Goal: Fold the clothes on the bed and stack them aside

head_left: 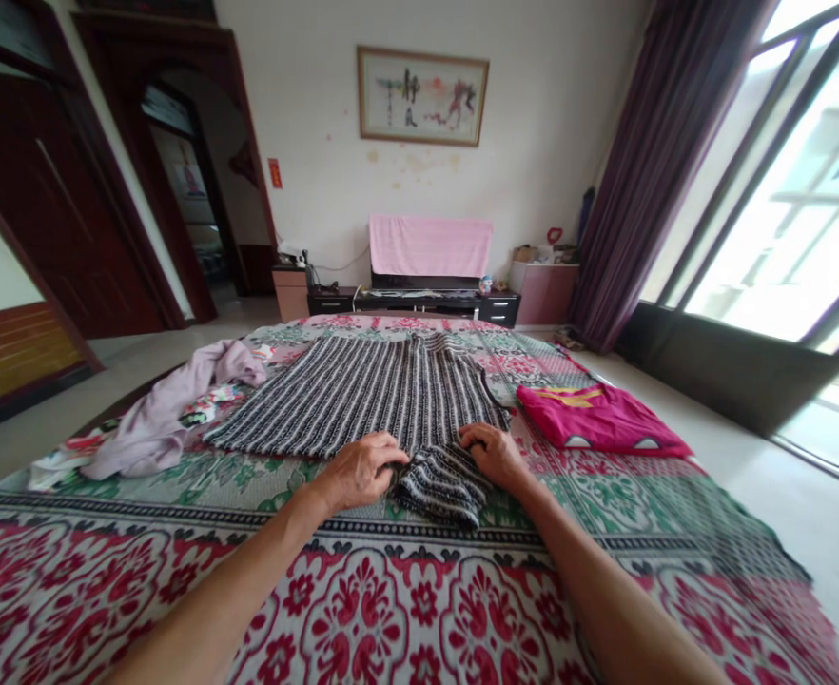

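A black-and-white striped top (348, 390) lies spread flat, sideways on, across the patterned cloth. Its near sleeve (444, 485) sticks out toward me between my hands. With thumb and fingers closed, my left hand (366, 468) pinches the fabric where the sleeve meets the body, on the left. My right hand (492, 455) is on the other side of the sleeve, fingers curled and closed on the striped fabric near the shoulder. The fingertips of both hands are partly hidden against the cloth.
A folded magenta garment (605, 420) lies to the right. At the left is a loose heap with a pale lilac garment (169, 409) and printed clothes. The red, green and white patterned cloth (419, 590) covers the surface. Beyond stands a low cabinet (334, 303) under a pink-draped screen (430, 244).
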A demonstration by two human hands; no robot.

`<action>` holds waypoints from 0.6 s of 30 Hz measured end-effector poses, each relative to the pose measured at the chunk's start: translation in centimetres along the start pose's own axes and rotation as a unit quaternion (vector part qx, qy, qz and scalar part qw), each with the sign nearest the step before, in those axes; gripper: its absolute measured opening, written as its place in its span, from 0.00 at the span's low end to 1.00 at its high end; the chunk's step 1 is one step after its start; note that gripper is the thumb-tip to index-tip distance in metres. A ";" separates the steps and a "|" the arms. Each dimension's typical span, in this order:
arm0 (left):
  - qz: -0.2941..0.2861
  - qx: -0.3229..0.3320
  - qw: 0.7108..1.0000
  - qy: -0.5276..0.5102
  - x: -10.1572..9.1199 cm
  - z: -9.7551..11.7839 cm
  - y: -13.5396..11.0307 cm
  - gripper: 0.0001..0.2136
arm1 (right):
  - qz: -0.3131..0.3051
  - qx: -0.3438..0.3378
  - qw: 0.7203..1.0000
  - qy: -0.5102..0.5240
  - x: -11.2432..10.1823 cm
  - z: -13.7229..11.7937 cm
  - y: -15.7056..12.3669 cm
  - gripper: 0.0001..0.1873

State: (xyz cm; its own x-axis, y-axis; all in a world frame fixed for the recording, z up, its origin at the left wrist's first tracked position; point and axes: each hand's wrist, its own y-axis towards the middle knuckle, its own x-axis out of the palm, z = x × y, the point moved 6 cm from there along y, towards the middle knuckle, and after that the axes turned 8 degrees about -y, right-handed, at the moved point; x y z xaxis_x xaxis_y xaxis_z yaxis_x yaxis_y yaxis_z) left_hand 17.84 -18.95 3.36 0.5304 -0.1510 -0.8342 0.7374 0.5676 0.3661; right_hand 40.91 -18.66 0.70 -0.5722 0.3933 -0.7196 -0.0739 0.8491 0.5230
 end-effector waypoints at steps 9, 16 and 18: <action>0.012 0.061 0.998 0.023 2.9 -0.6 0.0 0.11 | -0.003 0.004 1.000 -0.006 0.3 0.3 0.0 0.14; -0.001 0.044 0.999 0.014 2.6 -0.4 -0.1 0.13 | -0.007 -0.004 1.000 -0.008 0.2 0.1 0.1 0.14; -0.007 0.036 0.999 0.015 2.5 -0.1 -0.1 0.19 | -0.008 -0.010 1.000 -0.007 0.2 0.1 0.1 0.14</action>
State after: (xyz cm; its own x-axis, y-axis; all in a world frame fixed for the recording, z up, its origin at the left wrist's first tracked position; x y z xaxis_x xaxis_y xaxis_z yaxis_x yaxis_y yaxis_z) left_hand 19.03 -19.32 1.15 0.5074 -0.1341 -0.8512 0.7740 0.5052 0.3818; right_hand 40.86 -18.49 0.57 -0.5602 0.3849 -0.7335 -0.0983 0.8483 0.5203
